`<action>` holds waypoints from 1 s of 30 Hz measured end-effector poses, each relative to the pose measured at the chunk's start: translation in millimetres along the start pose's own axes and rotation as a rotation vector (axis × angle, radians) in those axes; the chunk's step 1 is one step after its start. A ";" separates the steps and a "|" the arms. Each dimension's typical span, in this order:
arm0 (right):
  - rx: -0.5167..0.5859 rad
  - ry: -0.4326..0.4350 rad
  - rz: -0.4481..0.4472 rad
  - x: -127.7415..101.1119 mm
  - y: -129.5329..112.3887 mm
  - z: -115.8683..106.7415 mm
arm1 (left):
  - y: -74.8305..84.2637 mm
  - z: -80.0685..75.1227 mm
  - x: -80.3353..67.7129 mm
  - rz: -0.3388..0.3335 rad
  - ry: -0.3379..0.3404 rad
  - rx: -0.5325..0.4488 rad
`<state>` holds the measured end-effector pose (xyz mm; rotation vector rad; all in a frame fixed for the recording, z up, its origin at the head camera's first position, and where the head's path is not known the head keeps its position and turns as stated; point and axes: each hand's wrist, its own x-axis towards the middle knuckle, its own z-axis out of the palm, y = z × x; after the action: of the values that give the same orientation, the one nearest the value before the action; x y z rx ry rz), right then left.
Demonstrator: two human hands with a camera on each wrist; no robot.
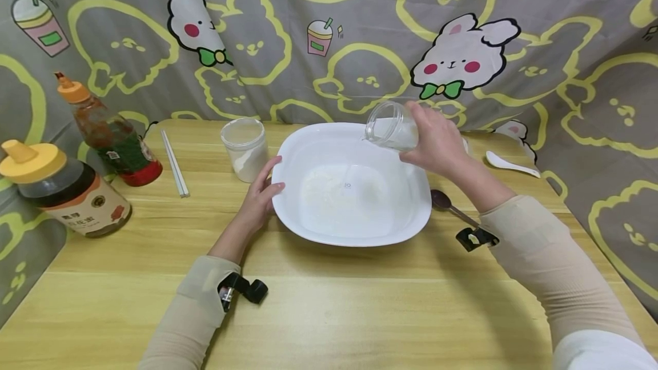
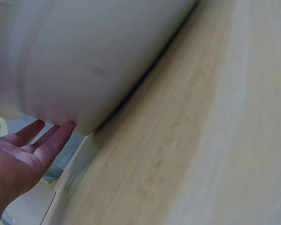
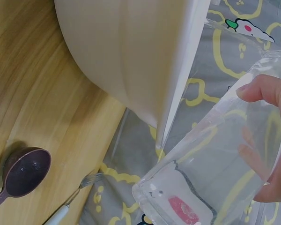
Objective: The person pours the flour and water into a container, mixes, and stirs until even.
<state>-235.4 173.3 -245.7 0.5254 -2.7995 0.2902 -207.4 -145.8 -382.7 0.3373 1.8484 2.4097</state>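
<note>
A white basin (image 1: 352, 233) holds pale powder and some clear liquid, with a small printed mark on its bottom. My left hand (image 1: 259, 196) holds its left side, thumb and a finger at the rim; in the left wrist view, fingertips (image 2: 68, 126) touch the outer wall. My right hand (image 1: 437, 139) grips a clear jar (image 1: 393, 130) tipped over the basin's back right rim, its mouth toward the inside. Liquid runs from the jar's mouth. In the right wrist view the jar (image 3: 215, 154) is see-through, with thumb and fingers around it.
Left of the basin stands a clear jar of white powder (image 1: 245, 153), with chopsticks (image 1: 176, 164), a red sauce bottle (image 1: 110, 136) and a dark yellow-capped bottle (image 1: 72, 193) farther left. On the right lie a dark ladle (image 3: 28, 171), a fork (image 3: 75, 194) and a white spoon (image 1: 511, 164). A patterned curtain (image 1: 354, 27) hangs behind.
</note>
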 end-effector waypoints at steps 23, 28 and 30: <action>0.170 0.072 0.126 -5.1 10.2 -2.1 | 1.6 0.2 -0.5 0.001 -0.009 -0.037; 0.198 0.088 0.132 -5.4 13.2 -3.0 | 2.3 0.3 -0.7 0.002 -0.005 -0.034; 0.222 0.107 0.139 -6.1 15.8 -2.8 | 2.5 0.5 -0.7 0.001 -0.006 -0.032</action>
<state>-235.3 190.4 -247.2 0.3512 -2.7188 0.6443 -206.4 -146.1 -380.2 0.3425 1.8056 2.4336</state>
